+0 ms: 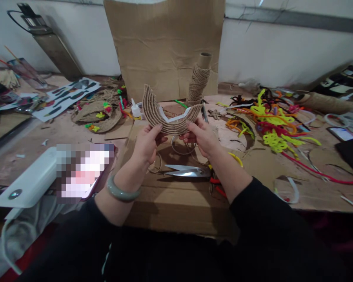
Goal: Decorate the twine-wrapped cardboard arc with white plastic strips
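Observation:
Between both hands I hold up a crescent-shaped piece covered in rows of brown twine (pixel 172 127), its two tips pointing upward and a white strip along its inner edge. My left hand (pixel 145 145) grips its lower left part, thumb on the front. On the lower right, my right hand (pixel 204 137) pinches it the same way. Scissors (pixel 188 171) lie partly spread on the cardboard (pixel 153 196) below. Beside them, red-handled pliers (pixel 216 186) are partly hidden by my right forearm. Behind the crescent stands a tube wound with twine (pixel 198 82).
Bright pipe cleaners (pixel 270 125) are heaped at the right. At the left are a twine-covered piece with colourful bits (pixel 98 113), a phone (pixel 88 172) and a white power bank (pixel 26 180). A small glue bottle (pixel 135 109) stands behind my left hand. A cardboard sheet (pixel 164 47) leans at the back.

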A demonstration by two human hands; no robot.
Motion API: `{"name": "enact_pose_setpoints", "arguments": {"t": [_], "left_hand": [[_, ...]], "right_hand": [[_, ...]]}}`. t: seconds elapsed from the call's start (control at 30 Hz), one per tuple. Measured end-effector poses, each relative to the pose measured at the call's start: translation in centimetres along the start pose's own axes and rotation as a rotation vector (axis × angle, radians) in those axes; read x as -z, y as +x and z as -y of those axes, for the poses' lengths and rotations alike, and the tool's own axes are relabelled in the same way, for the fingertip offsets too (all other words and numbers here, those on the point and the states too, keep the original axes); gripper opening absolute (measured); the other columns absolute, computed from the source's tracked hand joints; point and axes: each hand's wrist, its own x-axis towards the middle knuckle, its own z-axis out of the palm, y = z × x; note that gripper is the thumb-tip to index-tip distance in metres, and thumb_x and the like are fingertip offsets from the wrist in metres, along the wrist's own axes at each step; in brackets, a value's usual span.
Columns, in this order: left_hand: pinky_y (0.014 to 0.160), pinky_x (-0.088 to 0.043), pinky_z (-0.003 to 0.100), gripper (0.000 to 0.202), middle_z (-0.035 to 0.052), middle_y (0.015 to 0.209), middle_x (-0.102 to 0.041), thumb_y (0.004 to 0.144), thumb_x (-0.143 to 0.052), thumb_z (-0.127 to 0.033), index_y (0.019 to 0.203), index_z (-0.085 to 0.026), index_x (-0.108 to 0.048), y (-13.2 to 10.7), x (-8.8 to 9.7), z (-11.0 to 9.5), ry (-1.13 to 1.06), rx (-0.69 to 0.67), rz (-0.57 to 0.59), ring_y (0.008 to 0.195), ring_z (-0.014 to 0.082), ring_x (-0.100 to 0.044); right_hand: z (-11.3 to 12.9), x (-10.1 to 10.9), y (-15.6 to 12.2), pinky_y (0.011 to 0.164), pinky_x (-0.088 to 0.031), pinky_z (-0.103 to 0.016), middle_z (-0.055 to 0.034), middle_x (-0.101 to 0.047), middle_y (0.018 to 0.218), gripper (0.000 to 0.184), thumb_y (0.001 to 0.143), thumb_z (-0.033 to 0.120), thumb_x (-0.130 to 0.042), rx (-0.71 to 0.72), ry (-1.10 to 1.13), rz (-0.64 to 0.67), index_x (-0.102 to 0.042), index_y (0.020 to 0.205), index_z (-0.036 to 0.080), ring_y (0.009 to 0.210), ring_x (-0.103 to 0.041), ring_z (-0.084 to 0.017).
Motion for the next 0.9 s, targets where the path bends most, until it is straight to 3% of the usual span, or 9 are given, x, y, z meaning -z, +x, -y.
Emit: {"name": "enact_pose_setpoints", "arguments": {"t": [0.1, 0.23, 0.43, 0.6, 0.73, 0.8, 0.9], "left_hand": [[0.055, -0.046, 0.020, 0.022, -0.0033, 0.070, -0.065, 0.061, -0.071, -0.027, 0.078, -0.020, -0.058, 0.2, 0.3, -0.1, -0.005, -0.002, -0.029, 0.060, 0.0093, -0.059], [0.052, -0.045, 0.019, 0.020, -0.0032, 0.071, -0.066, 0.062, -0.069, -0.028, 0.077, -0.020, -0.058, 0.7, 0.7, 0.2, -0.032, -0.025, -0.081, 0.061, 0.0099, -0.060], [0.066, -0.051, 0.022, 0.016, 0.0001, 0.076, -0.070, 0.066, -0.070, -0.028, 0.076, -0.018, -0.062, 1.4, 0.7, 0.6, -0.190, -0.181, -0.112, 0.072, 0.0129, -0.065], [0.057, -0.050, 0.019, 0.016, -0.0015, 0.075, -0.071, 0.064, -0.071, -0.021, 0.079, -0.019, -0.064, 0.8, 0.2, 0.5, -0.182, -0.110, -0.036, 0.065, 0.0110, -0.064], [0.061, -0.051, 0.020, 0.015, -0.0020, 0.074, -0.070, 0.066, -0.069, -0.018, 0.080, -0.019, -0.064, 0.7, 0.2, 0.4, -0.183, -0.090, -0.024, 0.065, 0.0111, -0.064], [0.062, -0.051, 0.020, 0.014, -0.0020, 0.072, -0.070, 0.066, -0.067, -0.017, 0.080, -0.018, -0.064, 0.7, 0.2, 0.4, -0.181, -0.090, -0.055, 0.065, 0.0109, -0.064], [0.062, -0.051, 0.021, 0.013, -0.0003, 0.071, -0.070, 0.064, -0.068, -0.017, 0.077, -0.016, -0.065, 0.6, 0.1, 0.5, -0.120, -0.060, -0.040, 0.065, 0.0121, -0.065]], "right_hand": [[0.1, 0.3, 0.2, 0.048, -0.048, -0.024, 0.0012, -0.063, 0.074, 0.028, 0.079, 0.047, -0.060, 0.037, -0.021, -0.070, -0.050, 0.089, 0.023, 0.054, -0.060, -0.011], [0.3, 0.5, 0.2, 0.047, -0.046, -0.020, 0.0039, -0.059, 0.070, 0.019, 0.079, 0.037, -0.060, 0.065, 0.004, -0.146, -0.051, 0.086, 0.022, 0.050, -0.054, -0.007], [0.5, 0.2, -0.3, 0.048, -0.048, -0.018, 0.0045, -0.058, 0.060, 0.020, 0.074, 0.030, -0.068, -0.096, -0.015, 0.075, -0.052, 0.078, 0.019, 0.049, -0.058, -0.007], [0.3, 0.0, -0.4, 0.050, -0.049, -0.017, 0.0043, -0.062, 0.068, 0.023, 0.075, 0.033, -0.068, -0.027, 0.080, 0.060, -0.051, 0.080, 0.020, 0.052, -0.060, -0.006], [0.0, 0.1, -0.2, 0.051, -0.049, -0.020, 0.0031, -0.062, 0.068, 0.022, 0.075, 0.034, -0.066, -0.040, 0.035, 0.115, -0.049, 0.079, 0.021, 0.057, -0.062, -0.009], [-0.1, 0.2, -0.1, 0.049, -0.046, -0.021, 0.0034, -0.058, 0.065, 0.021, 0.076, 0.035, -0.064, 0.012, -0.046, 0.103, -0.050, 0.076, 0.020, 0.057, -0.060, -0.010], [-0.2, 0.4, 0.2, 0.055, -0.045, -0.023, 0.0033, -0.055, 0.065, 0.014, 0.078, 0.030, -0.061, 0.270, -0.213, -0.075, -0.053, 0.072, 0.019, 0.059, -0.054, -0.009]]}}
